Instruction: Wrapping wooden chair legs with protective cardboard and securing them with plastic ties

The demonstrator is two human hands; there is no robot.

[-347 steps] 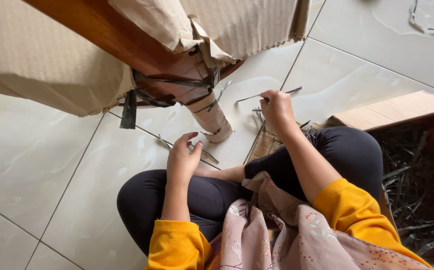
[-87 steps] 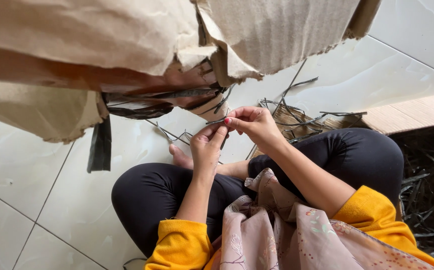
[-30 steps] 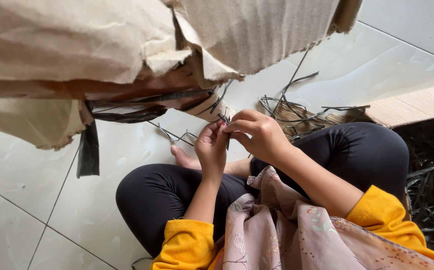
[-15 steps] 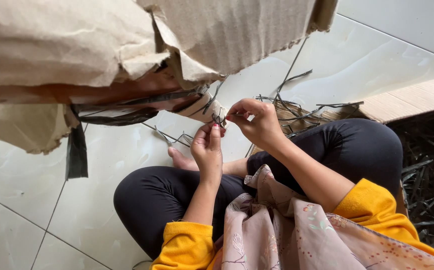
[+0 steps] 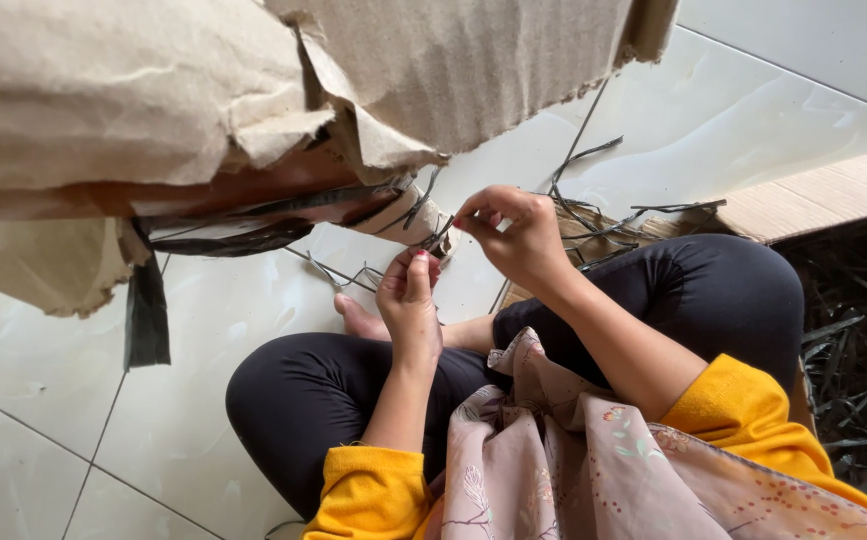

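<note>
Dark, thin plastic strap (image 5: 441,236) was pinched between the fingertips of both hands in front of a seated person's crossed legs. The left hand (image 5: 410,300) was raised with thumb and fingers closed narrowly on the strap's lower end, red polish showing on one nail. The right hand (image 5: 514,235), just beside and slightly above it, had its fingers curled tight around the same strap near its upper end. The strap ran up to the paper-wrapped wooden furniture leg (image 5: 409,210), where more dark strapping (image 5: 254,225) bound torn brown corrugated cardboard (image 5: 474,70) and crumpled brown wrapping paper (image 5: 84,100) around the reddish-brown wood.

A loose black strap end (image 5: 147,315) hung down from the wrapping at left. Cut strap pieces (image 5: 339,272) lay on the glossy white tiled floor (image 5: 754,110) just beyond the left hand, and a loose tangle of dark straps (image 5: 614,210) sat behind the right hand, near the person's right knee. Further right, an open brown cardboard box (image 5: 814,195) held a heap of discarded dark strapping (image 5: 859,340).

The person wore black trousers (image 5: 304,400), mustard-yellow sleeves (image 5: 364,490) and a pale pink floral scarf (image 5: 554,460) draped over the lap; a bare foot (image 5: 359,318) showed beneath the left hand.
</note>
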